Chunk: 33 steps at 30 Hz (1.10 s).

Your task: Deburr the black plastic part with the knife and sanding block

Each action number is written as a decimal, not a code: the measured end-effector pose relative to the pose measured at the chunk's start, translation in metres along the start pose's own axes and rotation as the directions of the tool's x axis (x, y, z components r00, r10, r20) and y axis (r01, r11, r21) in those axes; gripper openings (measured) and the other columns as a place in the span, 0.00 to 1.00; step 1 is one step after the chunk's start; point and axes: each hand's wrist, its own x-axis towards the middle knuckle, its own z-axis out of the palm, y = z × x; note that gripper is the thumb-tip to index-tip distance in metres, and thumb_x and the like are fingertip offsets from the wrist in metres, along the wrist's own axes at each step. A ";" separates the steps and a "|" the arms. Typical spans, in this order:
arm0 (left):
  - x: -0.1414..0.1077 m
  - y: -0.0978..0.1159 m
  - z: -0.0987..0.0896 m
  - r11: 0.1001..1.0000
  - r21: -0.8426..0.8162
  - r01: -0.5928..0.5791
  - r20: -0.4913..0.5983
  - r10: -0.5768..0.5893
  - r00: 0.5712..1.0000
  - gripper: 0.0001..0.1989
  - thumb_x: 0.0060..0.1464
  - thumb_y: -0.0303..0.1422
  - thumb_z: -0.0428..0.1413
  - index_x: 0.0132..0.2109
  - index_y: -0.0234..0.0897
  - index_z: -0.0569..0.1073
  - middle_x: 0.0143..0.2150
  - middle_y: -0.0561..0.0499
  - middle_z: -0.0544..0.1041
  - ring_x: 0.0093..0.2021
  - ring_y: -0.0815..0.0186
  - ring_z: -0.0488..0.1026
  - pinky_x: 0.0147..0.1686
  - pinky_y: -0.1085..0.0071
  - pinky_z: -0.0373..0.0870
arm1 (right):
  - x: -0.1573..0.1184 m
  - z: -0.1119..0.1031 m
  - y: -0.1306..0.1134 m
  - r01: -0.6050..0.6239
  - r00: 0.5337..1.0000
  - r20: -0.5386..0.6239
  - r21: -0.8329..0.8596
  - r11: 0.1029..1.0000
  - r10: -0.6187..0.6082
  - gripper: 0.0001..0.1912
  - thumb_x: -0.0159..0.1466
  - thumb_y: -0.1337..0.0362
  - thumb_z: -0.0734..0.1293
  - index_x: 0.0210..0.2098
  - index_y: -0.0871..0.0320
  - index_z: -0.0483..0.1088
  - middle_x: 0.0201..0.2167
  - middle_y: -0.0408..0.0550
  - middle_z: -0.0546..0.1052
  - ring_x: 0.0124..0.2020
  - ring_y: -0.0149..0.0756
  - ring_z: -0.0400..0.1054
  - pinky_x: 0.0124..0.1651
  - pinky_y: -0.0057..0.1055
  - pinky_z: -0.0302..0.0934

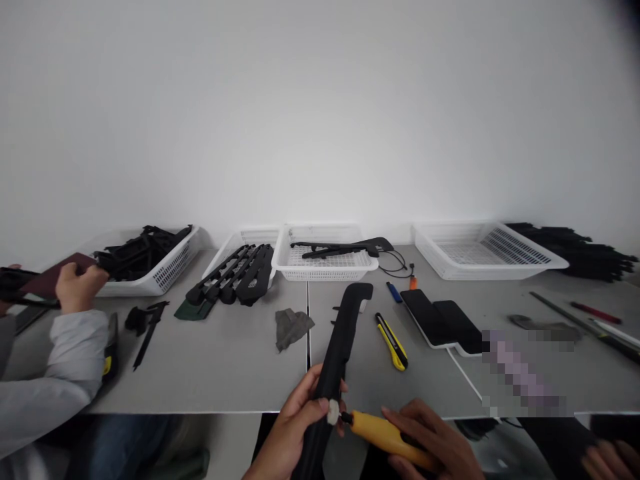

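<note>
My left hand is closed round a long black plastic part, which slants up over the table edge with its hooked end away from me. By my thumb, a small whitish piece sits against the part. My right hand grips a yellow-handled tool. Its short black end points left and meets or nearly meets the whitish piece; the working tip is too small to make out. A yellow utility knife lies on the table beyond my right hand. A crumpled grey cloth lies left of the part.
White baskets line the wall, several holding black parts. Two phones, a blue object and a black cable lie right of centre. At left, a co-worker's hand holds something dark; another person's hand shows lower right.
</note>
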 end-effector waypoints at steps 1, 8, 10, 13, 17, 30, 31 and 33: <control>0.000 0.001 0.000 1.000 -0.003 -0.001 0.003 0.001 1.000 0.20 0.56 0.31 0.63 0.56 0.42 0.80 0.50 0.45 0.80 0.37 0.63 0.76 0.40 0.67 0.72 | 0.000 0.000 0.000 -0.006 1.000 0.006 -0.005 1.000 0.006 0.22 0.65 0.56 0.73 0.58 0.46 0.77 0.37 0.45 0.80 0.32 0.33 0.79 0.35 0.22 0.73; 0.005 0.000 -0.003 0.998 0.040 -0.049 0.106 0.044 0.993 0.21 0.54 0.39 0.68 0.55 0.42 0.81 0.48 0.46 0.79 0.34 0.66 0.74 0.37 0.69 0.71 | -0.006 0.002 0.003 -0.020 1.000 -0.012 -0.012 1.000 0.020 0.22 0.64 0.55 0.73 0.58 0.44 0.77 0.37 0.45 0.80 0.33 0.33 0.80 0.36 0.21 0.74; 0.007 -0.002 -0.005 0.997 0.054 -0.049 0.100 0.044 0.994 0.20 0.54 0.38 0.68 0.54 0.42 0.81 0.48 0.47 0.79 0.33 0.67 0.73 0.36 0.69 0.71 | -0.006 0.003 0.004 -0.025 1.000 -0.009 -0.011 1.000 0.024 0.22 0.64 0.55 0.73 0.57 0.44 0.78 0.38 0.45 0.81 0.34 0.34 0.80 0.37 0.21 0.74; 0.009 -0.002 -0.006 0.997 0.058 -0.045 0.074 0.040 0.996 0.19 0.54 0.36 0.67 0.53 0.43 0.81 0.48 0.47 0.79 0.33 0.65 0.74 0.36 0.69 0.72 | -0.004 0.003 0.004 -0.015 0.999 -0.030 0.008 1.000 0.016 0.21 0.64 0.55 0.73 0.57 0.44 0.77 0.36 0.44 0.80 0.33 0.33 0.80 0.36 0.21 0.74; 0.007 0.000 -0.004 0.998 0.059 -0.033 0.025 0.031 0.999 0.17 0.56 0.35 0.64 0.53 0.42 0.81 0.49 0.47 0.80 0.34 0.64 0.75 0.38 0.68 0.72 | -0.004 0.002 0.005 -0.032 0.996 -0.088 -0.001 0.999 0.032 0.20 0.64 0.55 0.74 0.56 0.44 0.78 0.37 0.44 0.81 0.33 0.33 0.80 0.36 0.20 0.74; 0.028 -0.016 -0.046 0.994 0.090 -0.066 -0.056 0.071 0.996 0.26 0.57 0.50 0.64 0.55 0.37 0.81 0.29 0.47 0.80 0.26 0.65 0.71 0.30 0.70 0.66 | -0.014 0.049 0.058 -0.497 0.855 -0.204 -0.061 0.866 0.477 0.19 0.65 0.58 0.64 0.52 0.55 0.78 0.45 0.52 0.82 0.46 0.45 0.80 0.50 0.39 0.75; 0.030 -0.018 -0.049 0.994 0.083 -0.078 -0.068 0.084 0.994 0.27 0.56 0.51 0.64 0.55 0.37 0.81 0.28 0.48 0.80 0.25 0.65 0.71 0.30 0.70 0.66 | -0.010 0.056 0.061 -0.522 0.837 -0.223 -0.059 0.851 0.499 0.19 0.66 0.57 0.63 0.51 0.56 0.78 0.45 0.53 0.82 0.46 0.46 0.80 0.50 0.41 0.75; 0.031 -0.019 -0.053 0.993 0.076 -0.095 -0.084 0.101 0.991 0.29 0.54 0.53 0.65 0.55 0.38 0.81 0.28 0.47 0.81 0.24 0.65 0.71 0.29 0.70 0.67 | -0.001 0.071 0.065 -0.557 0.812 -0.252 -0.063 0.828 0.527 0.19 0.67 0.56 0.62 0.50 0.57 0.78 0.45 0.55 0.81 0.46 0.48 0.79 0.50 0.44 0.74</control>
